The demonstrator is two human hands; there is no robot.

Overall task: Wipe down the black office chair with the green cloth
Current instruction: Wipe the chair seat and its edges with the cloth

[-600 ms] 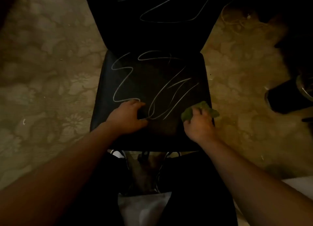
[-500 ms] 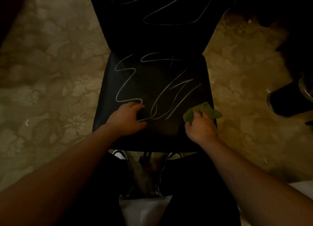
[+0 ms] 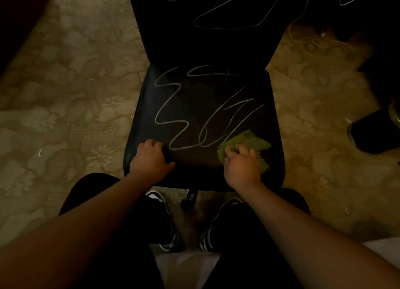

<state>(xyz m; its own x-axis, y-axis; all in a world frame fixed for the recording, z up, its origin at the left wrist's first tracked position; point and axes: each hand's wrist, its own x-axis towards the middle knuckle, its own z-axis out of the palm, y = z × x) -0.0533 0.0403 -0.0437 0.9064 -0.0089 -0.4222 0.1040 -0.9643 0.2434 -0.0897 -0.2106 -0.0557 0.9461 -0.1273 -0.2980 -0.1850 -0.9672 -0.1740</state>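
Observation:
The black office chair [image 3: 194, 98] stands straight ahead of me, its seat and backrest covered in pale scribbled lines. My right hand [image 3: 242, 167] presses the crumpled green cloth [image 3: 249, 142] onto the seat's front right part, at the end of the scribbles. My left hand [image 3: 151, 159] rests on the seat's front left edge, fingers curled over the surface, with nothing in it. Part of the cloth is hidden under my right hand.
A patterned beige carpet [image 3: 75, 94] surrounds the chair. A dark object [image 3: 372, 133] lies on the floor at the right, and a thin yellow cable [image 3: 307, 40] trails at the back right. My shoes [image 3: 166, 219] stand just below the seat's front edge.
My left hand has slid left toward the seat's front left edge, uncovering the scribble's lower loop. My right hand with the cloth has moved slightly inward on the seat. The view has pulled back.

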